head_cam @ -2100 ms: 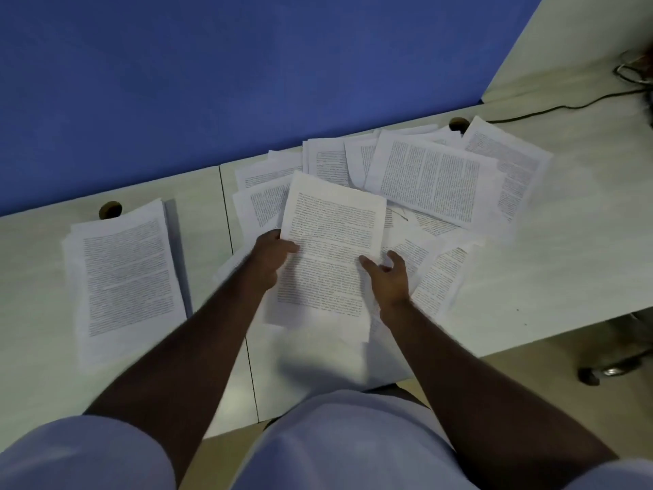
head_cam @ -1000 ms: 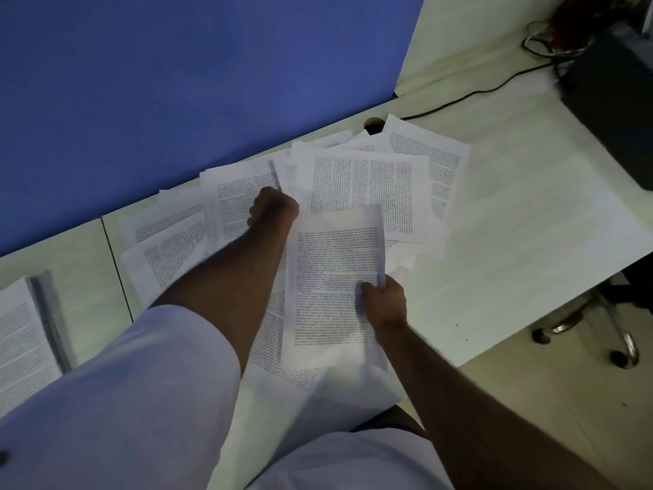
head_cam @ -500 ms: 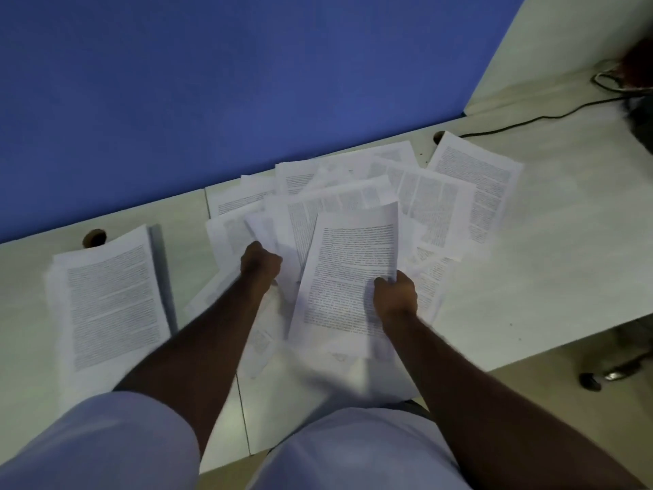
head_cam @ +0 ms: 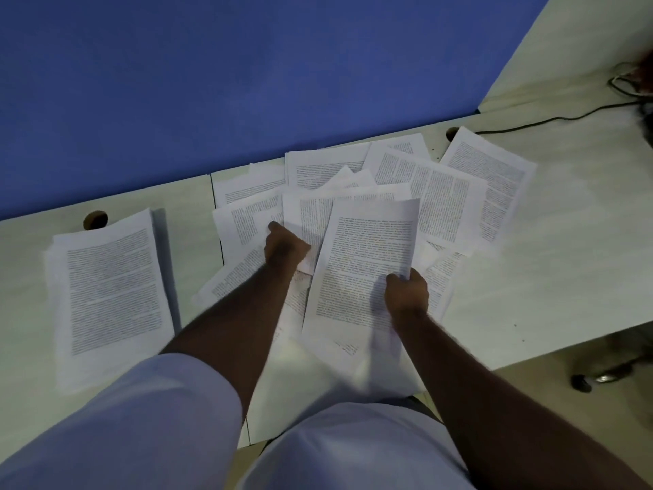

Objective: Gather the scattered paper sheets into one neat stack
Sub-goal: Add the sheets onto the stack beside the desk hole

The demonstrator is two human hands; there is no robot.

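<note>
The right hand [head_cam: 406,293] is gripping a printed sheet [head_cam: 367,263] by its right edge, near frame centre, above the scattered sheets [head_cam: 431,185] fanning out toward the upper right. The left hand [head_cam: 284,247] is curled, pressing down on those loose pages; can't tell if it's pinching one. A tidy stack [head_cam: 109,291] is sitting at left on the desk [head_cam: 565,259].

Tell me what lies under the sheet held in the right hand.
Under the held sheet, gripped by the right hand, other printed sheets poke out on both sides. How many lie beneath it is covered.
</note>
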